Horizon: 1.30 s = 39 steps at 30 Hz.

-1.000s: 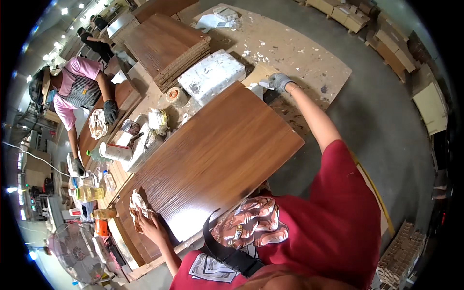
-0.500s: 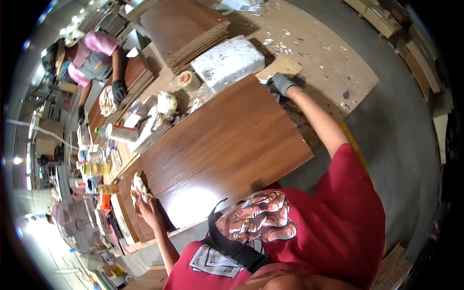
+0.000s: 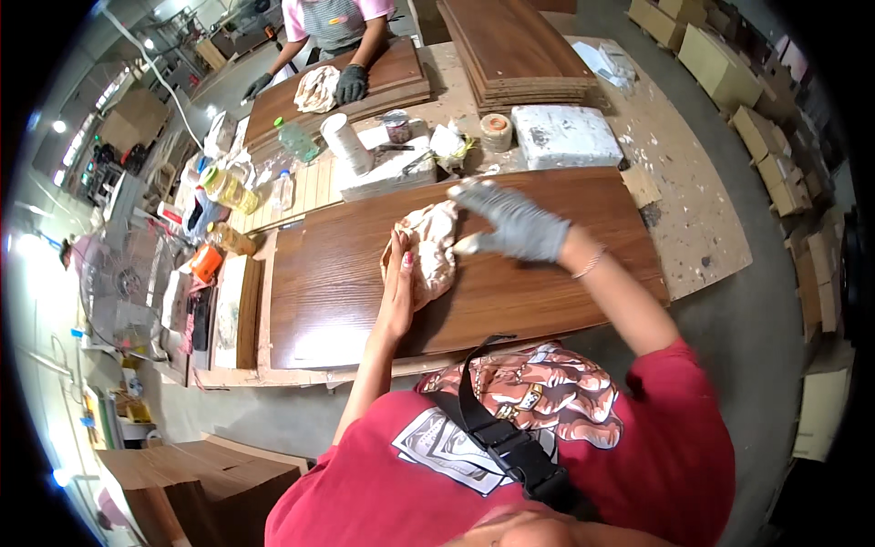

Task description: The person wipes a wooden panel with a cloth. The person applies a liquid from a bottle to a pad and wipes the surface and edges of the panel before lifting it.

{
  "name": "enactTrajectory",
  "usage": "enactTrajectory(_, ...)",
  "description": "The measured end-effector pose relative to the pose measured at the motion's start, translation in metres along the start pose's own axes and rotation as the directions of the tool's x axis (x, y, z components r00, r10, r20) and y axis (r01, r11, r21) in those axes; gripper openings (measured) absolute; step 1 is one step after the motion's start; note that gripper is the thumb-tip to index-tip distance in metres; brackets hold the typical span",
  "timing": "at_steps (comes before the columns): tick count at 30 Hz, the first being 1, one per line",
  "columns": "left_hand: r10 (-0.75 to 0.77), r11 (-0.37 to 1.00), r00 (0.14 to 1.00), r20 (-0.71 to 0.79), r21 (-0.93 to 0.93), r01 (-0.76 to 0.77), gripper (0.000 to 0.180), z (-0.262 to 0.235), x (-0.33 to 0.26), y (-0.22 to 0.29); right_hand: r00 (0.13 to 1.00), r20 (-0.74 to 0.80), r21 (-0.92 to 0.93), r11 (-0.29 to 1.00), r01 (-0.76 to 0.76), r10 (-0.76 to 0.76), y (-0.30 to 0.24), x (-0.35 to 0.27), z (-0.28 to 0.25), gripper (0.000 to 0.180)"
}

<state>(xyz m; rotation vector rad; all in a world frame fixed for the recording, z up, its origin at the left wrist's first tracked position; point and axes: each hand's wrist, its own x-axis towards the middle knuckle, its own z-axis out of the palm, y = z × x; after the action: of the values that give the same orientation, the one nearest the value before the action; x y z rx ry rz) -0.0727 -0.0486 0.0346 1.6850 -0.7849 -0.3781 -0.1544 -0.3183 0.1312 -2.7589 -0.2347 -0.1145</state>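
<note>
A brown wood-grain board [image 3: 547, 301] lies flat in front of me on the worktable. My bare left hand [image 3: 398, 287] presses its straight fingers, held together, against a crumpled cream rag [image 3: 435, 251] resting on the board. To the right of the rag, my right hand [image 3: 524, 223] wears a grey glove. Its fingers are spread and point left, with nothing held, and their tips come close to the rag. Light glares off the board's near left part.
Behind the board are a stained white block [image 3: 565, 137], a tape roll [image 3: 495, 133], a white cylinder [image 3: 346, 144] and a green bottle [image 3: 296, 141]. A board stack [image 3: 519, 46] stands farther back. Across the table, a co-worker's gloved hand [image 3: 352, 84] rests by another rag. A fan [image 3: 123, 278] stands left.
My left hand and the rag have moved from the board's left end toward its middle. My right hand has left the far right corner and come in beside the rag. The view has turned.
</note>
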Motion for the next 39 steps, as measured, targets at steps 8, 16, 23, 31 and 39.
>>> enactTrajectory(8,0.037,0.999,0.988,-0.151,0.011,-0.035,0.060,-0.078,-0.039,-0.023,0.996,-0.081,-0.275,0.961,0.008,-0.032,-0.062,0.050,0.129,0.075)
enactTrajectory(16,0.178,0.894,0.983,0.033,0.412,-0.176,0.040,-0.110,-0.056,-0.032,0.984,-0.145,-0.068,0.993,0.094,-0.103,-0.104,0.093,0.173,0.073)
enactTrajectory(23,0.157,0.925,0.974,0.161,0.322,-0.202,0.038,-0.133,-0.055,-0.036,0.957,0.155,-0.220,0.936,0.274,-0.244,-0.133,0.103,0.132,0.080)
enactTrajectory(31,0.054,0.989,0.984,0.169,0.126,-0.076,0.032,-0.215,-0.017,-0.030,0.922,0.245,0.105,0.953,0.283,-0.300,-0.089,0.104,0.127,0.068)
enactTrajectory(39,-0.087,0.917,0.695,-0.713,0.215,0.336,0.046,-0.442,0.098,-0.263,0.980,0.127,-0.195,0.965,0.173,-0.150,-0.109,0.112,0.124,0.079)
